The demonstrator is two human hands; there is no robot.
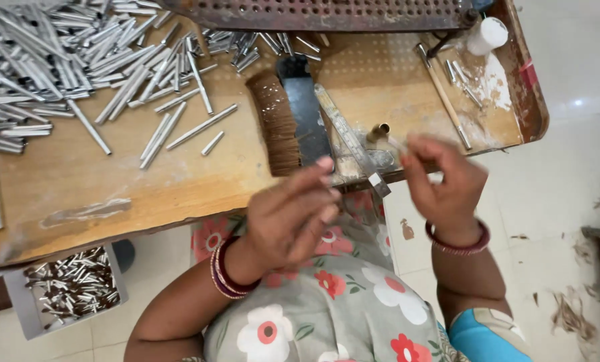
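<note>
From the head camera I see my left hand (293,218) at six o'clock, just off the near edge of the scuffed wooden worktop (79,181), fingers curled narrow; blur keeps me from telling what it pinches. My right hand (444,184) sits at four o'clock, fingertips closed on a thin pale metal pin (395,142) beside a small brass ferrule (378,131). Between the hands a flat steel ruler bar (350,137) juts over the worktop edge. A black-handled brown bristle brush (288,121) lies at twelve o'clock, and a heap of silver metal tubes (58,60) spreads at ten o'clock. A grey box of short metal pieces (72,288) stands at eight o'clock.
</note>
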